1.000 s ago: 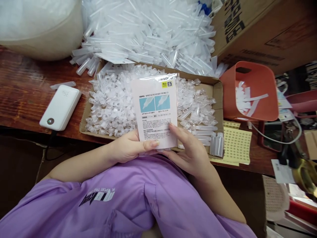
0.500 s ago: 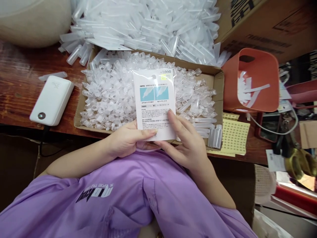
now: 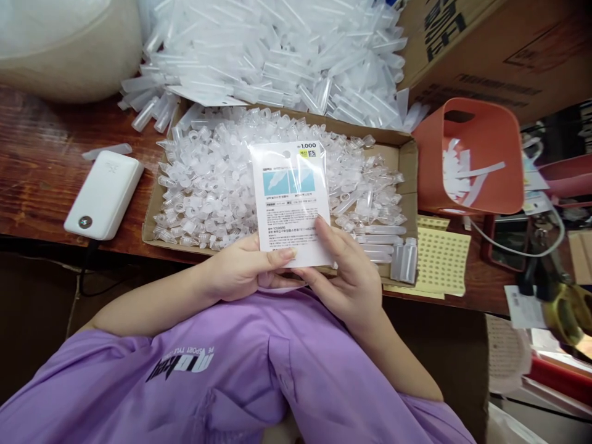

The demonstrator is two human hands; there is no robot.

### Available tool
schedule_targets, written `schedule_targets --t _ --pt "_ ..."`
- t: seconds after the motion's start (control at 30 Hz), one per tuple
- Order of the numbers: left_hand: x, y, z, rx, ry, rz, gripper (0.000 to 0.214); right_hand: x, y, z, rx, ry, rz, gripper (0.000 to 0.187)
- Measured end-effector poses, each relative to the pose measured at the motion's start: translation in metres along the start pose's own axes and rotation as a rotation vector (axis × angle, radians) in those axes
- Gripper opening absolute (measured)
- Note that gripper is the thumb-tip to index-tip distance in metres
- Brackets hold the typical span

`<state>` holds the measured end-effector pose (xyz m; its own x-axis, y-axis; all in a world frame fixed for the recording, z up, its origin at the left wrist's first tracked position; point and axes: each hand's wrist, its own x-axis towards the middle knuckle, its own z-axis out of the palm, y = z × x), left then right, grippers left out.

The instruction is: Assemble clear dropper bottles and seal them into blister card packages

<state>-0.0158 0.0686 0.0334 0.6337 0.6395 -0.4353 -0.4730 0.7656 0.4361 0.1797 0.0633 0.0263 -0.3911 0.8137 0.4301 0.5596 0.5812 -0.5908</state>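
I hold a clear plastic packet with a white printed card (image 3: 291, 200) upright over the table's near edge. My left hand (image 3: 240, 271) grips its lower left corner, thumb across the front. My right hand (image 3: 351, 277) pinches its lower right edge, fingers closed behind it. Behind the packet lies a shallow cardboard tray (image 3: 409, 161) full of small clear plastic caps and nozzles (image 3: 208, 185).
A big heap of clear plastic tubes (image 3: 287, 55) lies behind the tray. A white power bank (image 3: 104, 195) sits at the left on the wooden table (image 3: 41, 154). An orange bin (image 3: 481, 154) with paper strips, yellow sticker sheets (image 3: 439, 259) and a cardboard box (image 3: 490, 49) stand at the right.
The packet stays held in both hands. My right fingers have shifted a little along its lower right edge; the view wobbled slightly.
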Motion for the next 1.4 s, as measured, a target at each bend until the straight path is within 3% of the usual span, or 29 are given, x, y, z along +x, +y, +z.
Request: schedule_targets --t 0.13,0.37,0.57,0.63,0.9,1.03,1.23,1.4 --pt "0.001 0.002 0.003 -0.046 0.043 0.02 0.028 0.001 0.0 -0.002 0.006 -0.043 0.03 0.085" --pt "0.001 0.002 0.005 -0.041 0.096 -0.029 0.025 -0.001 -0.001 -0.004 -0.005 -0.007 0.045 0.075" --pt "0.002 -0.008 0.004 -0.052 0.016 -0.02 0.03 -0.007 0.004 0.012 0.04 0.254 0.07 0.068" --pt "0.003 -0.008 0.004 -0.013 -0.014 0.033 0.029 -0.006 0.005 0.014 0.041 0.288 0.041 0.069" --pt "0.004 0.003 0.009 0.052 0.057 0.327 0.024 -0.005 0.005 0.009 -0.038 0.231 -0.133 0.072" --pt "0.005 0.0 0.011 0.081 0.059 0.312 0.026 -0.005 0.006 0.011 -0.058 0.272 -0.151 0.071" --pt "0.004 0.001 0.014 0.031 0.141 0.319 0.024 -0.004 0.004 0.006 -0.126 0.162 -0.164 0.068" --pt "0.002 -0.001 0.015 0.047 0.144 0.316 0.026 -0.007 -0.002 0.008 -0.163 0.201 -0.119 0.068"
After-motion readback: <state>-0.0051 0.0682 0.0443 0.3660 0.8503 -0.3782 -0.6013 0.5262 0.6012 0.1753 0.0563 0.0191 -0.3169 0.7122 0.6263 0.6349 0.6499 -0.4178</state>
